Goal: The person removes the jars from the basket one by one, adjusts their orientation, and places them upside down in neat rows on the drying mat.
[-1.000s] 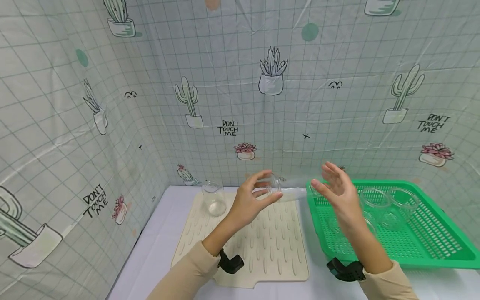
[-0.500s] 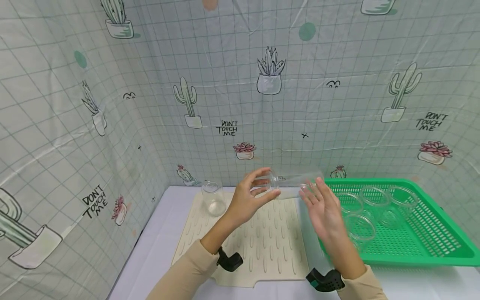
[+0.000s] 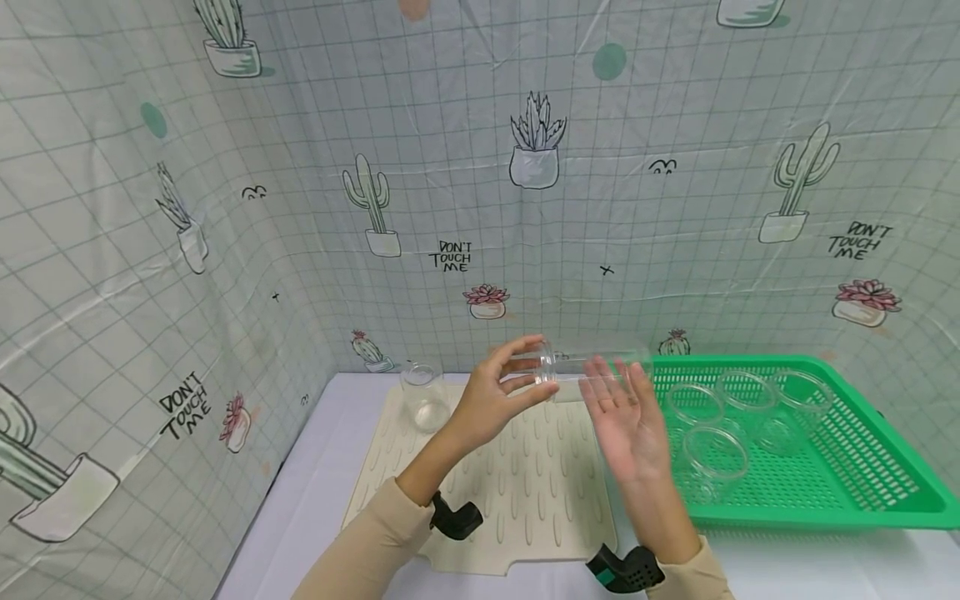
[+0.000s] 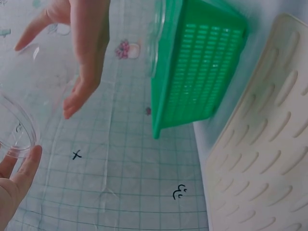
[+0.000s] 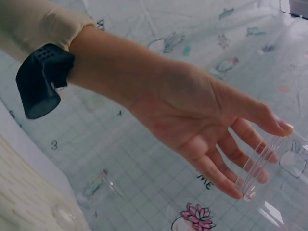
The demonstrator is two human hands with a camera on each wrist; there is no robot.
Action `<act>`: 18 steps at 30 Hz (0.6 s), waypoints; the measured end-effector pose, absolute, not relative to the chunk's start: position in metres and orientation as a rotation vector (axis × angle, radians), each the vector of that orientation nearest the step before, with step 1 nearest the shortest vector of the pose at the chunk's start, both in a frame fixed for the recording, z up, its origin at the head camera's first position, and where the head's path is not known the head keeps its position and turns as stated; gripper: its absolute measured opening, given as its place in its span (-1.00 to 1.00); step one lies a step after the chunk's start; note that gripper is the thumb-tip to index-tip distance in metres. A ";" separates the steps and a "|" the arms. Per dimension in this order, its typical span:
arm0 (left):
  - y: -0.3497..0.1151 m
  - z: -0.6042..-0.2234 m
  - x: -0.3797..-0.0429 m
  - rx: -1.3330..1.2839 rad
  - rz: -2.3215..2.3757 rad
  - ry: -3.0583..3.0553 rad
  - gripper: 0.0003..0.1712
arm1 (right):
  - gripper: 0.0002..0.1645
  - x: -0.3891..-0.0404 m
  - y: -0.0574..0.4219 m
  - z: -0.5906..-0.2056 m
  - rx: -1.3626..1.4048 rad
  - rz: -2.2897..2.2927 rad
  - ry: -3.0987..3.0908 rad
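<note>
A clear, ribbed-necked jar (image 3: 570,360) lies sideways in the air above the drying mat (image 3: 540,492). My left hand (image 3: 486,402) grips it by the ringed end, thumb below and fingers above. In the right wrist view, the left hand (image 5: 192,113) has its fingers spread around the rim of the jar (image 5: 276,192). My right hand (image 3: 626,425), palm up with fingers extended, overlaps the jar's other end. Seen in the left wrist view, the right hand (image 4: 89,48) has its thumb and fingers either side of the jar's body.
Another clear jar (image 3: 426,408) stands upright at the mat's back left corner. To the right is a green plastic basket (image 3: 892,479) with several clear jars (image 3: 716,454) in it. A patterned curtain (image 3: 480,200) hangs behind and at the left of the white-covered table (image 3: 300,467).
My right hand has moved left from beside the basket to the jar's free end, turning palm up. The left hand keeps its grip, nearly still.
</note>
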State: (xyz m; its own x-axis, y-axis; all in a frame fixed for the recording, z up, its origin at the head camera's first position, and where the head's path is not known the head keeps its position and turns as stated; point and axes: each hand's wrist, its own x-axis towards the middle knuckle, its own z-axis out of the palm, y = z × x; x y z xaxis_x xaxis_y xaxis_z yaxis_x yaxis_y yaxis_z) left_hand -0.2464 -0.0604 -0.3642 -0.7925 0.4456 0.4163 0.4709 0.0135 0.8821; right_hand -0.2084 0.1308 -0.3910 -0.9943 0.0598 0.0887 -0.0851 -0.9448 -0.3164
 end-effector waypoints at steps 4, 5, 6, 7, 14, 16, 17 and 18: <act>-0.062 -0.367 -0.249 -1.044 -1.958 -2.201 -0.26 | 0.00 -0.208 0.126 -0.393 0.131 3.015 -0.469; -0.062 -0.368 -0.249 -1.049 -1.961 -2.195 -0.26 | -0.02 -0.208 0.125 -0.393 0.131 3.011 -0.469; -0.063 -0.368 -0.249 -1.054 -1.966 -2.189 -0.26 | -0.03 -0.207 0.125 -0.394 0.133 3.006 -0.473; -0.063 -0.368 -0.249 -1.057 -1.969 -2.185 -0.26 | -0.05 -0.207 0.124 -0.394 0.130 3.004 -0.469; -0.063 -0.370 -0.249 -1.061 -1.974 -2.173 -0.27 | -0.13 -0.207 0.122 -0.394 0.104 2.995 -0.434; -0.063 -0.369 -0.249 -1.059 -1.975 -2.174 -0.26 | -0.14 -0.207 0.122 -0.394 0.103 2.993 -0.428; -0.063 -0.369 -0.249 -1.060 -1.975 -2.174 -0.26 | -0.14 -0.207 0.122 -0.394 0.099 2.992 -0.426; -0.063 -0.369 -0.249 -1.060 -1.974 -2.176 -0.26 | -0.15 -0.207 0.122 -0.394 0.098 2.991 -0.427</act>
